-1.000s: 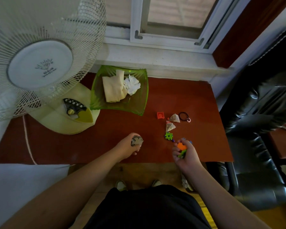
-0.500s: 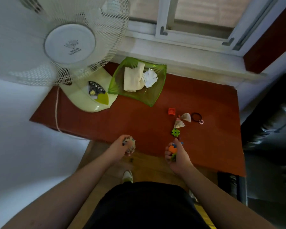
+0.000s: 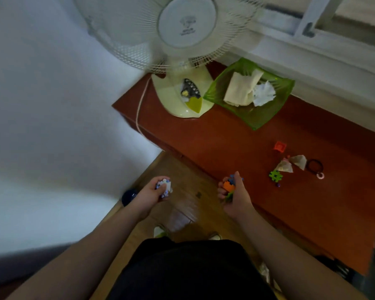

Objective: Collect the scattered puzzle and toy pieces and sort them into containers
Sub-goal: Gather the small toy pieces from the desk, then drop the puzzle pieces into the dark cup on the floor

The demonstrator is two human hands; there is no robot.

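My left hand (image 3: 152,194) is closed on a small stack of jigsaw puzzle pieces (image 3: 164,185), held over the wooden floor left of the table. My right hand (image 3: 234,197) grips a bunch of plastic toy pieces (image 3: 228,184), orange, blue and green, at the table's near edge. On the red-brown table (image 3: 225,146) lie a green connector piece (image 3: 275,175), an orange square piece (image 3: 280,146), two pale triangular pieces (image 3: 293,164) and a tiny dark bead (image 3: 278,185).
A white desk fan (image 3: 182,50) stands at the table's far left, its cord (image 3: 139,109) hanging over the edge. A green dish (image 3: 260,118) holds cloth and tissue. A black hair tie (image 3: 314,166) lies at the right. A dark ball (image 3: 128,197) rests on the floor.
The view has swung left and both hands have drawn back from the table. My left hand now hangs over the floor, still holding the puzzle pieces. The right hand keeps its toy pieces.
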